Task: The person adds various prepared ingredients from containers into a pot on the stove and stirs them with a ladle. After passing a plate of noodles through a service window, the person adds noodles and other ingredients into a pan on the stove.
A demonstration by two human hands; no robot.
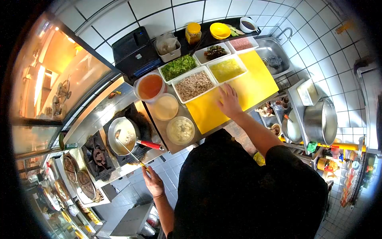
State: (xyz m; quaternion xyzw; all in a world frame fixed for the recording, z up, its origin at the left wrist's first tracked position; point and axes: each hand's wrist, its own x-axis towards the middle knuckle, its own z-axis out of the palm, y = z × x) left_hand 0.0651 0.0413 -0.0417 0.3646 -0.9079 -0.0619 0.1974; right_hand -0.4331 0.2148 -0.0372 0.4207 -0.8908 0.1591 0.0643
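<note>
My left hand [153, 181] is closed round the end of a long-handled ladle [129, 150]. The ladle's head dips into a pan [121, 135] with a red handle [151, 144], which sits on the stove and holds a pale, cloudy liquid with bits in it. My right hand [229, 102] lies with its fingers spread at the edge of a yellow cutting board [254, 85], holding nothing. Just beyond its fingertips are a white tray of yellow-green food [227, 70] and a tray of chopped light-brown pieces [194, 86].
Trays of chopped greens [178, 67], dark pieces [215, 53] and pink mince [241, 44] line the counter. Tubs of orange liquid [150, 87], cream-coloured contents [166, 107] and pale slices [181, 130] stand left of the board. A sink [270, 55] and large pot [320, 121] are rightward.
</note>
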